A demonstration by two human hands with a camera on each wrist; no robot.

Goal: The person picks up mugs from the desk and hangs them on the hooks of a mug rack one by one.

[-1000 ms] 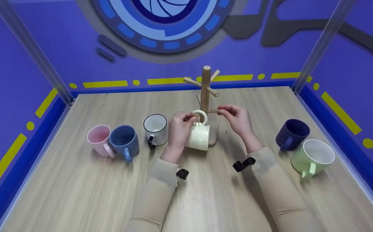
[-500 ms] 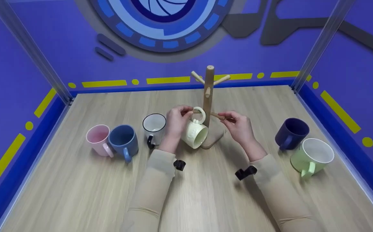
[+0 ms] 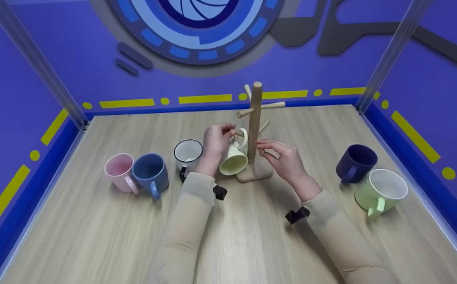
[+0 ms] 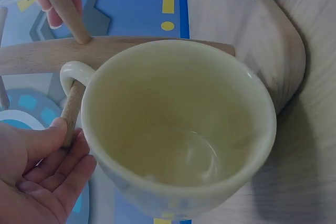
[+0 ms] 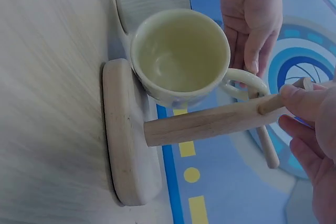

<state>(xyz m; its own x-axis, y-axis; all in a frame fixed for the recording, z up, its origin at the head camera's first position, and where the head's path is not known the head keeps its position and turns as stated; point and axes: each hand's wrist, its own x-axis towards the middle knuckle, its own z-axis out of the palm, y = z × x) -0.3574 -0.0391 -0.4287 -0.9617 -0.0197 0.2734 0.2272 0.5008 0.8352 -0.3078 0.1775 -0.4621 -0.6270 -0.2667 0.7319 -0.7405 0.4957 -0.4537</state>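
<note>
A wooden mug tree [image 3: 255, 126] stands upright on the table, pegs sticking out around its post. From a lower left peg [image 4: 72, 109] a cream mug [image 3: 234, 161] hangs by its handle, tilted, its mouth facing me. My left hand [image 3: 217, 144] pinches the end of that peg between thumb and fingers, just outside the mug's handle. With thumb and fingertips, my right hand [image 3: 285, 159] pinches another lower peg [image 5: 281, 100], which points toward me. The right wrist view shows the handle loop around the left peg, close to the post.
Left of the stand are a white mug [image 3: 188, 152] with a black handle, a blue mug [image 3: 151, 173] and a pink mug [image 3: 120, 171]. A dark blue mug [image 3: 356, 163] and a light green mug [image 3: 382, 191] stand at the right. Purple walls [image 3: 74, 47] enclose the table.
The mug tree has turned clockwise as seen from above. The cream mug's mouth swung from facing right to facing me. My right hand came nearer and leftward; the left moved slightly away.
</note>
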